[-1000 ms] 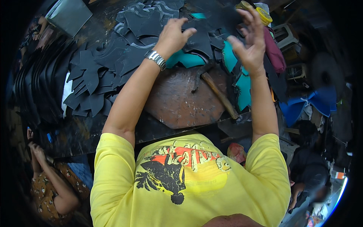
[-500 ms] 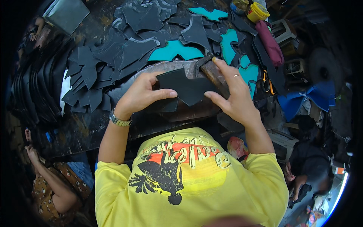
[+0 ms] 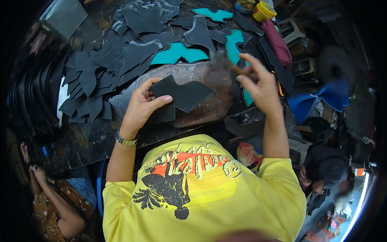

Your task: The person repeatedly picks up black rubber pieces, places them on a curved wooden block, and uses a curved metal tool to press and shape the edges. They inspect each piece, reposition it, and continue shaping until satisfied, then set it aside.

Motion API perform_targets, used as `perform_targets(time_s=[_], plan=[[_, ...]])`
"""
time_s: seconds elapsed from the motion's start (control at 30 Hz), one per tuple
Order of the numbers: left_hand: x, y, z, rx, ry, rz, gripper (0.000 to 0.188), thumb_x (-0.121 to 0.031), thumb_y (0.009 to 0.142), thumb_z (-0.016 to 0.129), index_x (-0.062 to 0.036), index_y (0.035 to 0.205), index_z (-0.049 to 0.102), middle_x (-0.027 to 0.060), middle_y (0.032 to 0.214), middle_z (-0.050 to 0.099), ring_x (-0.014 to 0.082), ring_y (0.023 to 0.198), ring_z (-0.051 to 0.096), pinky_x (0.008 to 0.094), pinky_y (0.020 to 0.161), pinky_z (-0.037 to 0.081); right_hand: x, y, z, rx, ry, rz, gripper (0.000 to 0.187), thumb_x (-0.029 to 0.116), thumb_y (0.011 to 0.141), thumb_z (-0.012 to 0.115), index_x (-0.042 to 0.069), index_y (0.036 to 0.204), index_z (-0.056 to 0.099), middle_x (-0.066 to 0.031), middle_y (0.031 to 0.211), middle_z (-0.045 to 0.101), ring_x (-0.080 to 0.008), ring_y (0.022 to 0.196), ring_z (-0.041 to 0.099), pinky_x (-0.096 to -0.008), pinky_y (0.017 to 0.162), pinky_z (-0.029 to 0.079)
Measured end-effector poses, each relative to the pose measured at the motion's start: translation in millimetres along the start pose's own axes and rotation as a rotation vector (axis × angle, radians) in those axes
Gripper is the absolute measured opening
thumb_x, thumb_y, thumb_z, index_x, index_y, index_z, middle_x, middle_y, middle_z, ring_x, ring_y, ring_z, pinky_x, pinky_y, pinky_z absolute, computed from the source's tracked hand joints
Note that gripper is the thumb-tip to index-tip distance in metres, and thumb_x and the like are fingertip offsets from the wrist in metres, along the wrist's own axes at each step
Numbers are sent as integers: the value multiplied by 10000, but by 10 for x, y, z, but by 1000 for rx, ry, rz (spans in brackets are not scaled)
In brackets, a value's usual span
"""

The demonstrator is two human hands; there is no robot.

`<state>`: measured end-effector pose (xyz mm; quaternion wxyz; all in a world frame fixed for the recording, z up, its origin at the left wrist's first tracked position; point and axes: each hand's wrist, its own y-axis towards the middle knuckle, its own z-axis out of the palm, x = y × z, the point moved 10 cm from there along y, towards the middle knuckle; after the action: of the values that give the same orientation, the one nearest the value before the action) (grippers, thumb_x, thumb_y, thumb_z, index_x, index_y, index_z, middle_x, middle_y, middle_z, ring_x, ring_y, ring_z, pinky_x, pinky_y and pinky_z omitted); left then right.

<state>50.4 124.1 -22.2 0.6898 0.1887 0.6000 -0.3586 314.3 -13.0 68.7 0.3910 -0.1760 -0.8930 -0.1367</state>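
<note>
My left hand (image 3: 146,101) pinches a dark grey, angular cut sheet piece (image 3: 183,94) between thumb and fingers. Under it another dark piece (image 3: 163,115) shows in part. Both are over a worn, rounded brown board (image 3: 215,109) at the table's near edge. My right hand (image 3: 258,82) is raised to the right of the board, apart from the sheet piece. Between its thumb and fingers is a thin brown stick-like tool (image 3: 238,70), smeared by motion, so its kind does not show.
Dark cut pieces (image 3: 137,56) lie heaped across the table, with a curved stack (image 3: 34,92) at left. Turquoise pieces (image 3: 179,53) lie beyond the board. A yellow tub (image 3: 264,11) and maroon pouch (image 3: 277,42) are at far right. Other people (image 3: 60,201) sit on both sides.
My right hand has come away from the sheet piece, moving right with the brown tool. The sheet piece has turned and now stays in my left hand alone.
</note>
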Motion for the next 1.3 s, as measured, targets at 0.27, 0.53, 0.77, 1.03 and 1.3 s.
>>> perform_targets(time_s=[0.27,0.53,0.77,1.03,1.3], plan=[[115,48,-54,-11,-3,-26,246,-103,913,784,-19,1114,669,26,943,702,52,765,666,193,660,565,-961,749,-947,-368,-730,-115,328,187,920,681,147,1245,675,-114,1130,670,-361,1035,666,-466,878,526],[150,80,-27,5,67,-13,206,-121,926,778,-27,1081,679,0,892,695,35,752,653,176,629,532,-645,1026,-262,-340,-686,-119,510,253,900,698,165,1385,568,-198,982,702,-404,955,688,-523,824,535],[119,-22,79,50,14,-10,194,-135,937,772,-22,1072,690,-4,907,707,29,766,648,186,657,537,-348,1248,752,-167,-223,-46,563,225,887,757,68,1392,564,-94,762,694,-233,645,683,-362,588,520],[-56,-255,158,70,34,39,217,-125,937,768,6,1087,682,12,945,715,39,795,664,186,659,546,-193,1128,160,-280,644,-201,462,-36,907,683,60,1353,609,-38,940,669,-94,727,670,-192,589,505],[29,-267,330,80,93,-5,191,-115,949,748,-7,1092,681,17,938,707,39,782,654,183,660,536,36,584,749,494,115,-139,533,-13,876,673,81,1399,624,12,1027,653,-51,888,573,-217,785,459]])
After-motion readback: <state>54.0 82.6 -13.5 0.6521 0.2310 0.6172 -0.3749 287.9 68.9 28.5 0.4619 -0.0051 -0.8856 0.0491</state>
